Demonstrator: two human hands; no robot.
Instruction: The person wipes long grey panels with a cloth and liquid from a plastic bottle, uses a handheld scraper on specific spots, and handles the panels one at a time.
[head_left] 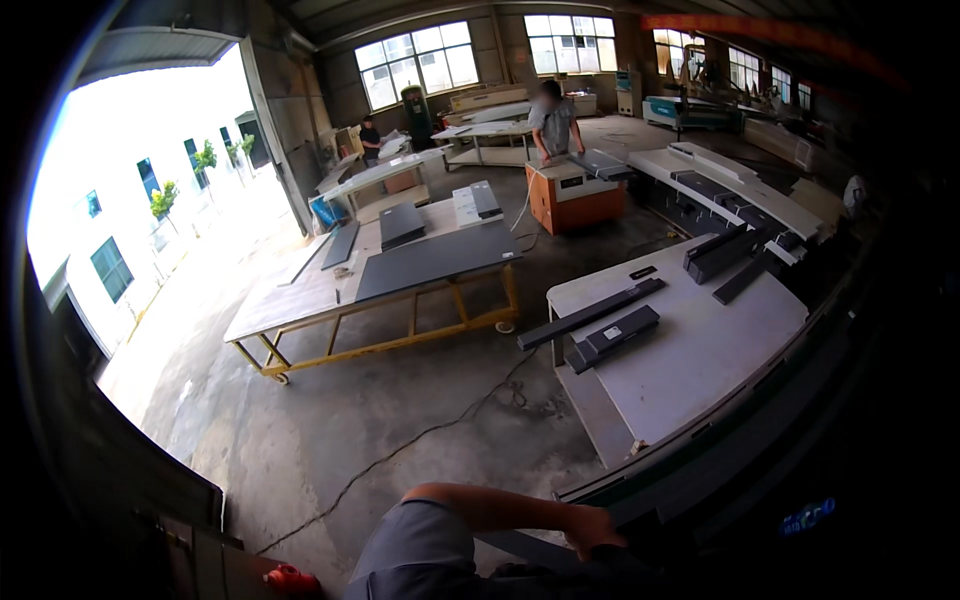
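My left arm reaches in from the lower edge in a grey short sleeve, bent across my front. At its end my left hand (592, 530) hangs over a dark machine bed (690, 485), and its fingers are lost in shadow. Whether it grips anything cannot be made out. Below the forearm shows a dark grey flat surface (530, 548), mostly hidden. My right hand is not in view. Beyond the machine stands a white-topped table (690, 370) bearing a long dark grey strip (590, 312), a bundle of shorter strips (615, 338) and more stacked strips (722, 255).
A yellow-framed wheeled table (300, 296) carries dark grey panels (440, 262). A cable (400, 450) trails across the concrete floor. One person (553, 125) works at an orange-sided machine (570, 203); another person (370, 140) stands farther back. A wide doorway opens at left.
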